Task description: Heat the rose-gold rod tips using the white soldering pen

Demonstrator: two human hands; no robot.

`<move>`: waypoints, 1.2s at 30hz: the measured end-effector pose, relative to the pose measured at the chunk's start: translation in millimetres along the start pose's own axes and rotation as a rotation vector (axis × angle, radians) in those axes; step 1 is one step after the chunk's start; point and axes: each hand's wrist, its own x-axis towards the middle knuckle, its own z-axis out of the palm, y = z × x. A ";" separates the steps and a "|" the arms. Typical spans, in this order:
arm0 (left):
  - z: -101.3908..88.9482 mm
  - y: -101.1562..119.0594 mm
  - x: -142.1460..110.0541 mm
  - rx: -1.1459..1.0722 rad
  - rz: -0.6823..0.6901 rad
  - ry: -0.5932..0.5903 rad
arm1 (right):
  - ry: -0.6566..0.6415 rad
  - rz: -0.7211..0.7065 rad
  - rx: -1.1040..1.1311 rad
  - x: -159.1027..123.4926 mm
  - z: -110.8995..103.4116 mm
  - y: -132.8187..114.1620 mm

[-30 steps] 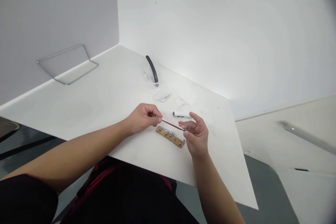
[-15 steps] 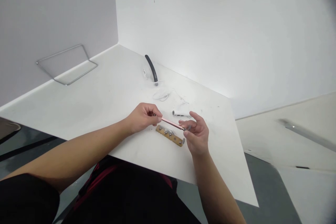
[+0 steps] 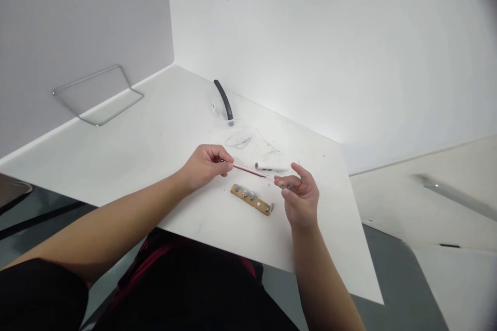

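Pale walls (image 3: 310,51) meet in a corner behind a white counter (image 3: 155,134), which runs forward from the person's lap. Both hands are above its near part, apart from each other. The left hand (image 3: 207,168) has thumb and fingertips clamped on one end of a slim pink rod (image 3: 248,169). The rod is between the two hands, held over the counter. Its long axis runs from left to right, slanting so that the right end sits a little nearer the person; that dark-tipped end points toward the right hand (image 3: 302,197) and stops short of it. The right hand pinches a small greyish piece (image 3: 286,185) between thumb and finger, with another finger raised; the piece is too small to make out further.

Just nearer the person than the rod, a wooden strip (image 3: 255,203) with shiny round metal bits along it lies at a similar slant. Beyond the rod lies a white tube (image 3: 267,166), its open end toward the left. Farther back is a loose coil of thin pale cord (image 3: 243,143), then a dark curved bar (image 3: 223,99) with a small white block (image 3: 215,107) beside it. Well off to the left, a bent metal wire frame (image 3: 124,108) stands by the wall.
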 end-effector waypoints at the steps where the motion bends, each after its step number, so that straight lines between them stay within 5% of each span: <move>1: 0.3 0.4 -0.1 0.008 -0.002 0.006 | -0.013 -0.006 -0.031 -0.3 -0.8 -0.1; 11: 0.5 0.5 0.6 0.038 -0.013 0.024 | -0.228 -0.154 -0.469 -3.8 6.0 -2.5; 36: -0.7 -3.3 1.4 0.057 0.027 0.041 | -0.399 -0.197 -0.906 -2.5 2.7 -9.3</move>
